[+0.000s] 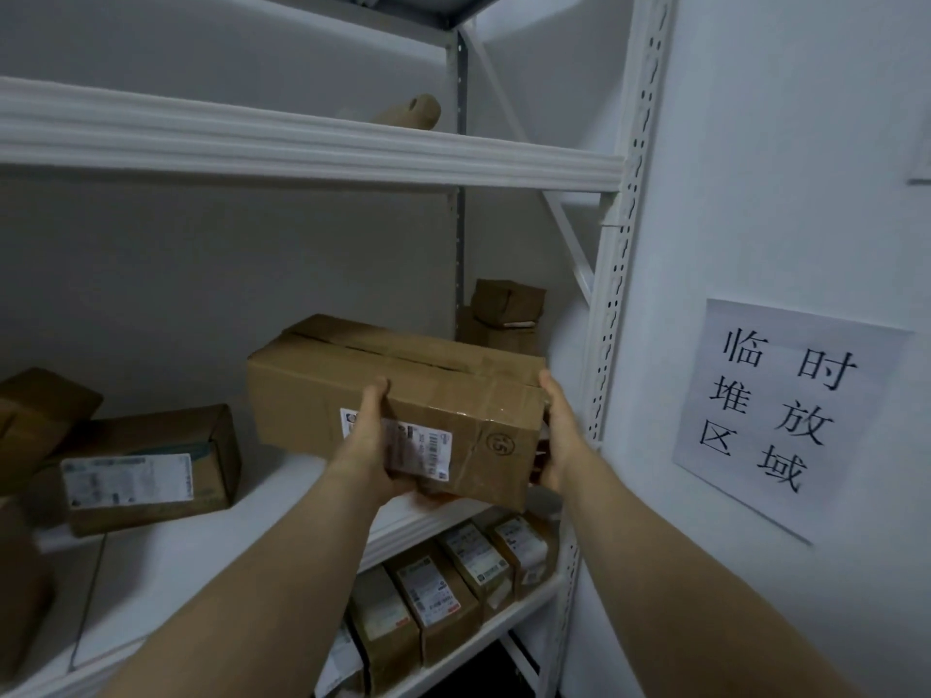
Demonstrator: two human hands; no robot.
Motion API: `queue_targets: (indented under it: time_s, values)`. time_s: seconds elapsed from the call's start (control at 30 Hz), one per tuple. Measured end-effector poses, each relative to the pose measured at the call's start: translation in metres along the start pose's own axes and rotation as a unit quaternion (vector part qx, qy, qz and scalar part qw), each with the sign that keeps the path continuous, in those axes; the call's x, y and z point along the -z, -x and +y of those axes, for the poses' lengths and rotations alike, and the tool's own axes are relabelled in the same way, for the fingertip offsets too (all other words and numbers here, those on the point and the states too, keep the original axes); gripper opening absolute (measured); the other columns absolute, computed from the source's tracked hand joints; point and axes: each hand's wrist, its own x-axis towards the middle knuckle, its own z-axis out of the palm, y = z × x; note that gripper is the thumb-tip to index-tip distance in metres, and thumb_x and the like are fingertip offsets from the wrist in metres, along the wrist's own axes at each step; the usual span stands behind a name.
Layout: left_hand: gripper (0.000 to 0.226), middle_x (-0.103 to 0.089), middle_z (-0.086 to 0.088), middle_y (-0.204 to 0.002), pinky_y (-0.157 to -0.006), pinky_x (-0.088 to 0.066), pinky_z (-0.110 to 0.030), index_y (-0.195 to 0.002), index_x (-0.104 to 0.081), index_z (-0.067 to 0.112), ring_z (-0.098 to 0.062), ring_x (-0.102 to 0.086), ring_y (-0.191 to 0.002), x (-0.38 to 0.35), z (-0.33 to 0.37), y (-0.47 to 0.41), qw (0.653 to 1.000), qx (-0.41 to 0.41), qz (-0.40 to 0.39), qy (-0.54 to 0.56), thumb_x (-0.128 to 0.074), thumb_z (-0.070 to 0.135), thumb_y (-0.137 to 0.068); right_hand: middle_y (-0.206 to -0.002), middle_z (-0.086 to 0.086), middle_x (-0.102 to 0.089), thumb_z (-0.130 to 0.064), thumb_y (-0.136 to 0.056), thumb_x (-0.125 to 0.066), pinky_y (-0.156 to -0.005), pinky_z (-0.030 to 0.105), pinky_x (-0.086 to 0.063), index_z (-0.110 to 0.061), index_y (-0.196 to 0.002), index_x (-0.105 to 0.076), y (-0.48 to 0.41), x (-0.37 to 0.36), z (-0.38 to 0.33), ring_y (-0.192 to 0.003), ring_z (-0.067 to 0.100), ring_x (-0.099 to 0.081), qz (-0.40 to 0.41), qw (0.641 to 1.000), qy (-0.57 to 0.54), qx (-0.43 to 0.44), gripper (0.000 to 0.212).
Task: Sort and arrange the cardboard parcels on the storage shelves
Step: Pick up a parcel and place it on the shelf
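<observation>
A long cardboard parcel [418,390] with a white shipping label hangs tilted just above the middle shelf [282,486], near its right end. My left hand [370,440] grips its near face and bottom edge, thumb up over the top edge. On the parcel's right end my right hand [556,435] holds it with the fingers curled underneath. Behind it, in the back right corner, stand small brown parcels [506,312].
A labelled box [151,468] lies at the left of the middle shelf, with another box [35,415] behind it. Several labelled parcels [453,581] line the lower shelf. A brown wrapped item [410,112] sits on the upper shelf. A paper sign [776,410] hangs on the right wall.
</observation>
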Motion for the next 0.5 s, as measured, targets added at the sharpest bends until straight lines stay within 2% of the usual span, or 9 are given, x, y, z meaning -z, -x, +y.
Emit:
queue_targets:
  time_s: [0.07,0.1,0.17,0.2,0.27,0.3,0.4,0.43,0.5]
  values:
    - [0.106,-0.063,-0.017,-0.109,-0.068,-0.052,-0.057,-0.124,-0.047,0.019,-0.039,-0.062,-0.092,0.002,-0.010,-0.008,0.999,0.013,0.029,0.033,-0.075,0.073,-0.038,-0.126,0.013,-0.060,-0.082,-0.063,-0.059,-0.099,0.052,-0.045,-0.020,-0.130,-0.056,0.011,0.003,0.003,-0.114,0.035,-0.057,0.036,0.999,-0.014,0.002,0.092]
    - [0.121,-0.061,-0.018,-0.115,-0.066,-0.050,-0.063,-0.131,-0.042,0.025,-0.041,-0.062,-0.094,0.005,-0.017,-0.019,0.998,0.016,0.037,0.041,-0.078,0.074,-0.025,-0.127,0.013,-0.059,-0.083,-0.061,-0.060,-0.094,0.052,-0.048,-0.021,-0.132,-0.055,0.016,0.005,0.004,-0.113,0.035,-0.057,0.053,0.998,-0.020,0.002,0.094]
    - [0.140,-0.057,-0.019,-0.122,-0.069,-0.046,-0.071,-0.139,-0.035,0.031,-0.044,-0.062,-0.096,0.010,-0.031,-0.040,0.998,0.012,0.046,0.035,-0.077,0.076,-0.013,-0.133,0.013,-0.055,-0.087,-0.045,-0.065,-0.086,0.053,-0.051,-0.025,-0.136,-0.051,0.019,0.010,0.007,-0.114,0.036,-0.057,0.074,0.996,-0.040,-0.003,0.111]
    - [0.143,-0.057,-0.019,-0.124,-0.069,-0.046,-0.071,-0.140,-0.034,0.030,-0.044,-0.063,-0.096,0.009,-0.036,-0.034,0.998,0.012,0.052,0.027,-0.075,0.078,-0.012,-0.132,0.013,-0.057,-0.088,-0.045,-0.064,-0.089,0.055,-0.050,-0.026,-0.134,-0.053,0.024,0.010,0.007,-0.113,0.036,-0.057,0.071,0.997,-0.037,-0.001,0.109]
    - [0.137,-0.059,-0.019,-0.120,-0.062,-0.050,-0.064,-0.138,-0.036,0.025,-0.042,-0.065,-0.090,0.011,-0.045,-0.026,0.997,0.013,0.072,0.025,-0.072,0.080,-0.018,-0.123,0.013,-0.063,-0.086,-0.061,-0.057,-0.099,0.056,-0.044,-0.024,-0.126,-0.059,0.030,0.007,0.008,-0.112,0.035,-0.059,0.055,0.998,-0.021,0.016,0.090]
    - [0.131,-0.061,-0.019,-0.117,-0.059,-0.051,-0.059,-0.135,-0.039,0.023,-0.040,-0.067,-0.086,0.010,-0.049,-0.016,0.996,0.015,0.082,0.034,-0.071,0.079,-0.022,-0.124,0.013,-0.063,-0.087,-0.061,-0.056,-0.103,0.056,-0.041,-0.024,-0.127,-0.058,0.030,0.006,0.010,-0.114,0.034,-0.058,0.051,0.999,-0.015,0.011,0.091]
    - [0.113,-0.067,-0.018,-0.106,-0.058,-0.053,-0.055,-0.127,-0.042,0.022,-0.037,-0.070,-0.080,0.004,-0.059,0.003,0.994,0.016,0.094,0.048,-0.071,0.076,-0.032,-0.143,0.011,-0.048,-0.098,-0.022,-0.060,-0.109,0.060,-0.029,-0.030,-0.142,-0.043,-0.004,0.017,0.025,-0.128,0.034,-0.047,0.068,0.997,0.011,-0.018,0.138]
    - [0.108,-0.068,-0.017,-0.103,-0.059,-0.054,-0.055,-0.126,-0.042,0.021,-0.036,-0.070,-0.080,0.000,-0.063,0.009,0.993,0.014,0.098,0.059,-0.071,0.075,-0.036,-0.146,0.009,-0.045,-0.098,-0.014,-0.058,-0.110,0.061,-0.028,-0.032,-0.144,-0.040,-0.020,0.024,0.030,-0.130,0.033,-0.045,0.068,0.997,0.015,-0.020,0.147]
    - [0.099,-0.068,-0.017,-0.098,-0.063,-0.055,-0.050,-0.122,-0.043,0.018,-0.034,-0.070,-0.079,-0.017,-0.068,0.026,0.992,0.031,0.101,0.072,-0.071,0.074,-0.045,-0.145,0.010,-0.045,-0.099,-0.011,-0.056,-0.109,0.060,-0.030,-0.032,-0.143,-0.041,-0.033,0.035,0.031,-0.128,0.033,-0.046,0.057,0.998,0.022,-0.009,0.149]
